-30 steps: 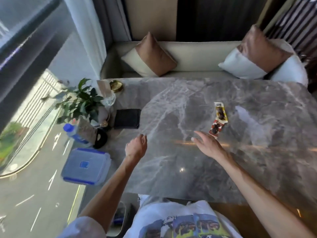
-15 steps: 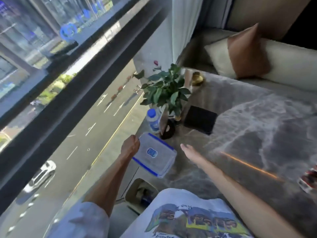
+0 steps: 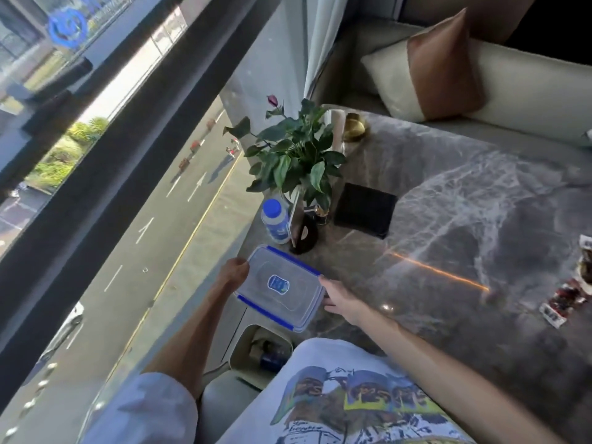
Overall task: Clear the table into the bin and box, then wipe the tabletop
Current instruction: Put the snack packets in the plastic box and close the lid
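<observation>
Marble tabletop, grey with white veins, runs along a big window looking down on a road. Going left to right: your left hand is clamped on the left end of the clear plastic box with the blue clips, fingers curled round its edge. Half a second ago that hand was a fist just short of it. The box sits at the table's near left corner, lid on, with a small blue oval label in the middle; the print is too small to read. Your right hand has come in too and now touches the box's right end, fingers hooked on the rim, where before it was hovering open beside it.

Below the table edge, between your arms, a bin shows with stuff in it. Behind the box stand a water bottle with a blue cap, a dark round thing, then a leafy plant, all close together. Further right is a black square pad, and way out at the right edge lie the snack wrappers, well apart from your hands. Writing on them is blurred.
</observation>
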Available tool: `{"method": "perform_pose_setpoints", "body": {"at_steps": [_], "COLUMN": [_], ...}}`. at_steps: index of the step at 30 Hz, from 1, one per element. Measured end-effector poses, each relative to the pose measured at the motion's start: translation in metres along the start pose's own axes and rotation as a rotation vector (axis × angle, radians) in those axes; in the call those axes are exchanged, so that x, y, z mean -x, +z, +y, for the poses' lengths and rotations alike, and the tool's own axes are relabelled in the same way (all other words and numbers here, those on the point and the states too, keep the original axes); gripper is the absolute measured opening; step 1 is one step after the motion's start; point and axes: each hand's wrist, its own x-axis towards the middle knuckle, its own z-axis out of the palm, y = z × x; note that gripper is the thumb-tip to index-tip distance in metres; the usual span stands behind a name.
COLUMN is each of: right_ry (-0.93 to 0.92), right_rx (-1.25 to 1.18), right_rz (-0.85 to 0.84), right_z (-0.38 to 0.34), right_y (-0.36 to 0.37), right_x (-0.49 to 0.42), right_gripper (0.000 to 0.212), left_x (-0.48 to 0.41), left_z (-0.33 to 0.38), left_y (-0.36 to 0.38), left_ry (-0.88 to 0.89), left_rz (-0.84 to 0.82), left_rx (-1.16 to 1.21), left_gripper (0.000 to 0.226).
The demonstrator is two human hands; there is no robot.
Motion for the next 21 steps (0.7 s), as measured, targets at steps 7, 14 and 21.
{"method": "perform_pose_setpoints", "body": {"at_steps": [7,14,21], "right_ry": [0.105,0.104,0.089], "right_rx": [-0.109,-0.128,-0.144], "right_rz": [-0.130,-0.128,-0.121], "right_z": [0.005,0.008,0.011], "right_y": [-0.002,0.001,0.001], "right_x": [0.004,0.004,0.003], "right_gripper": [0.068,0.063,0.062], "left_x": [-0.016,-0.015,-0.022], "left_z": [-0.013,-0.018,-0.027], "left_y": [0.000,0.001,0.003], "left_ry": [-0.030,0.024,0.064], "left_rz": [-0.030,-0.062,-0.078], "left_rx": [0.043,0.043,0.037], "left_gripper": [0.032,0.030,0.033]}}
